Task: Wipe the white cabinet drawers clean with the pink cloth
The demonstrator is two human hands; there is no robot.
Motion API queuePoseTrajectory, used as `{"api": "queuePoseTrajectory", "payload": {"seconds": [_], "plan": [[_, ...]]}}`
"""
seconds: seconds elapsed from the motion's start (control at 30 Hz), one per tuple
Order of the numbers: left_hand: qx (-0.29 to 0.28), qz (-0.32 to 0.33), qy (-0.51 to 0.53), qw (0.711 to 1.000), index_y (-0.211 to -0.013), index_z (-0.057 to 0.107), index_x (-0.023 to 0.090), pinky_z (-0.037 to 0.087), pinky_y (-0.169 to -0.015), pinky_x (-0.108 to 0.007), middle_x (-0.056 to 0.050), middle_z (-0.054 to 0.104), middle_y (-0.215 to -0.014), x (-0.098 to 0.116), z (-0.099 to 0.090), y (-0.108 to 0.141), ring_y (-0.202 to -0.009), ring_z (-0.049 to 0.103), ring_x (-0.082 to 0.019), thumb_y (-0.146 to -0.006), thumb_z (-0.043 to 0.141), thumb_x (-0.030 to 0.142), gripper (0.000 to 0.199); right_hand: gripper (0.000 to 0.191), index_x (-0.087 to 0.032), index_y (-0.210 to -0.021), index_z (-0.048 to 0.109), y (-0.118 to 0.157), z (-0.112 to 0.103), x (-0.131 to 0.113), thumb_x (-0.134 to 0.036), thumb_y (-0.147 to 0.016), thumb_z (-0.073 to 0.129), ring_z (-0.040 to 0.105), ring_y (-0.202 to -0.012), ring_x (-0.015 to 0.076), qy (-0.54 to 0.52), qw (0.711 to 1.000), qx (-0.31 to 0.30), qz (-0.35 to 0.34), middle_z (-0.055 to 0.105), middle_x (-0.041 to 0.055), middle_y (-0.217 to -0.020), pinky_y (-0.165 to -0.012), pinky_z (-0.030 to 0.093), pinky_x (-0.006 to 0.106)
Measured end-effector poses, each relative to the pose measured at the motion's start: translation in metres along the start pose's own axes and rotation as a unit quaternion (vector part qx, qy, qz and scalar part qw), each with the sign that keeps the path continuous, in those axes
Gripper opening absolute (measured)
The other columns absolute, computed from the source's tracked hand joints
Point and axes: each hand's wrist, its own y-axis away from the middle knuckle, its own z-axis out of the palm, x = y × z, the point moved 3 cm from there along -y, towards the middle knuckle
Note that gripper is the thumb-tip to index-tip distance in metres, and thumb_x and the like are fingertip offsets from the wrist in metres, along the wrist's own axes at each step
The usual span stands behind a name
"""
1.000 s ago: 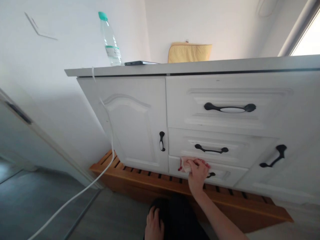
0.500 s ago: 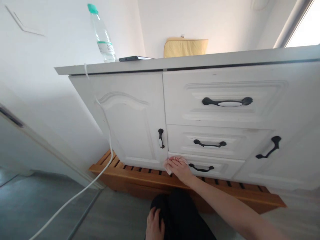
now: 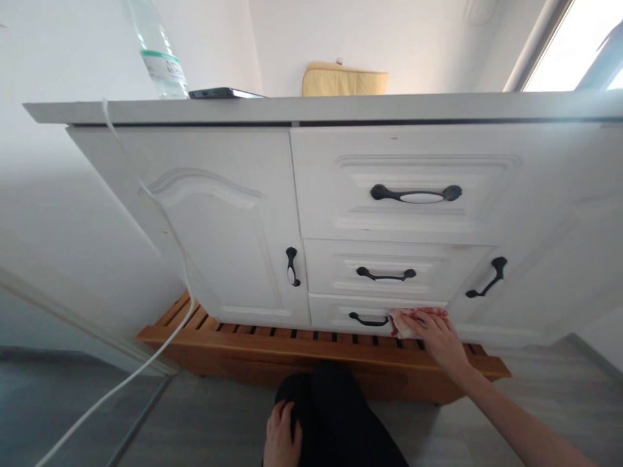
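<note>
Head view, cloth (image 3: 402,323) at edge of drawer (image 3: 331,312)

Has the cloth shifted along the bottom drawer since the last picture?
Yes. The cloth, under the right hand, went rightward, from left of the bottom handle to its right side.

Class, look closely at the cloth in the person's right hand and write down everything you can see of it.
The cloth looks like thin, soft fabric, pale pink with deeper red along its edges. It is bunched and creased, its full shape hidden. The right hand presses it with spread fingers against the bottom drawer, at the right end of the black handle.
</note>
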Motion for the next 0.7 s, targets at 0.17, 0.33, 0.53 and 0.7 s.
{"api": "queuePoseTrajectory", "payload": {"seconds": [0.17, 0.33, 0.53, 0.7], "plan": [[0.007, -0.003, -0.012, 1.0, -0.123, 0.063, 0.017, 0.044, -0.109, -0.038, -0.011, 0.059, -0.131, 0.007, -0.002, -0.004, -0.121, 0.057, -0.024, -0.092, 0.041, 0.02, 0.038, 0.057, -0.033, -0.132, 0.066, 0.049, 0.018, 0.017, -0.005, -0.086, 0.047, 0.057, -0.112, 0.0282, -0.039, 0.997, 0.013, 0.068, 0.065, 0.0086, -0.12, -0.102, 0.049, 0.051], [0.0, -0.002, -0.03, 1.0, -0.125, 0.063, 0.015, 0.041, -0.111, -0.038, -0.013, 0.059, -0.133, 0.005, 0.003, -0.001, -0.124, 0.055, -0.024, -0.092, 0.037, 0.017, 0.042, 0.053, -0.029, -0.127, 0.068, 0.023, 0.019, -0.073, -0.004, -0.086, 0.045, 0.063, -0.096, 0.0203, -0.181, 0.98, 0.064, 0.053, 0.067, 0.0066, -0.112, -0.082, 0.057, 0.034], [-0.047, -0.021, -0.054, 0.997, -0.13, 0.061, 0.014, 0.039, -0.114, -0.034, -0.012, 0.059, -0.137, 0.006, 0.0, -0.004, -0.128, 0.054, -0.022, -0.09, 0.041, 0.015, 0.045, 0.051, -0.038, -0.136, 0.06, -0.112, -0.025, -0.181, -0.011, -0.094, 0.055, 0.056, -0.113, 0.0211, -0.192, 0.954, 0.232, -0.012, 0.067, 0.0043, -0.116, -0.102, 0.042, 0.041], [-0.07, -0.056, -0.061, 0.994, -0.124, 0.066, 0.023, 0.044, -0.111, -0.036, -0.009, 0.064, -0.133, 0.003, -0.01, -0.008, -0.126, 0.058, -0.024, -0.086, 0.059, 0.02, 0.039, 0.043, -0.042, -0.131, 0.063, -0.148, 0.024, -0.211, -0.018, -0.095, 0.058, 0.057, -0.1, 0.0189, -0.175, 0.975, 0.126, -0.06, 0.07, -0.0004, -0.114, -0.096, 0.038, 0.039]]}}
